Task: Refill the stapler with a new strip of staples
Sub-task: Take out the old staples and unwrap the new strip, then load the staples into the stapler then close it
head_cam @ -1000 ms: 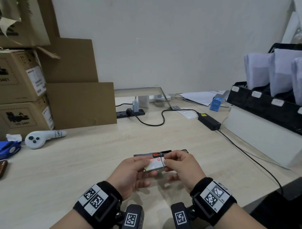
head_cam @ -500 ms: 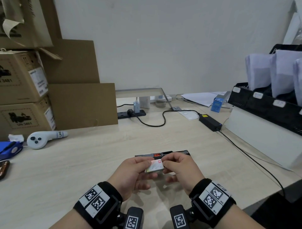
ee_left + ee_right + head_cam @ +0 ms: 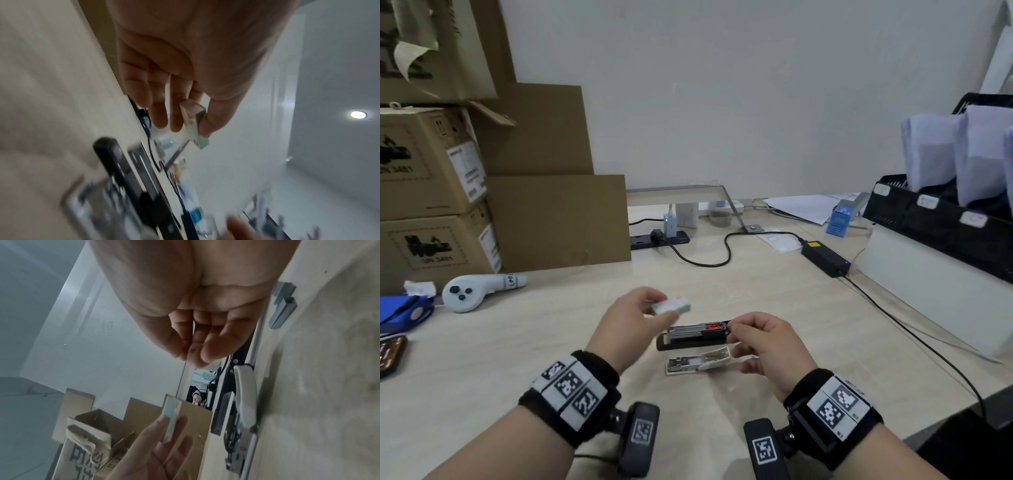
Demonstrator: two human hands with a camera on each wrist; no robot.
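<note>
My left hand (image 3: 659,310) pinches a small pale green and white staple box (image 3: 674,305) between thumb and fingers, lifted above the desk just left of the stapler; the same box (image 3: 193,123) shows in the left wrist view. The stapler lies swung open: its black base with the magazine (image 3: 697,334) is farther off and its white top (image 3: 700,362) nearer. My right hand (image 3: 738,337) hovers at the stapler's right end, thumb and fingers curled tip to tip (image 3: 190,356); I see nothing clear between them. Two grey staple strips (image 3: 282,308) lie on the desk under my right wrist.
Cardboard boxes (image 3: 438,164) are stacked at the back left, with a white controller (image 3: 472,291) before them. A power strip (image 3: 659,238) and a black adapter (image 3: 825,261) with cables lie behind the stapler. Black paper trays (image 3: 935,219) stand at the right.
My hands have parted: the left carried the staple box up and to the left, the right drew back to the stapler's right end. The open stapler now shows between them.
</note>
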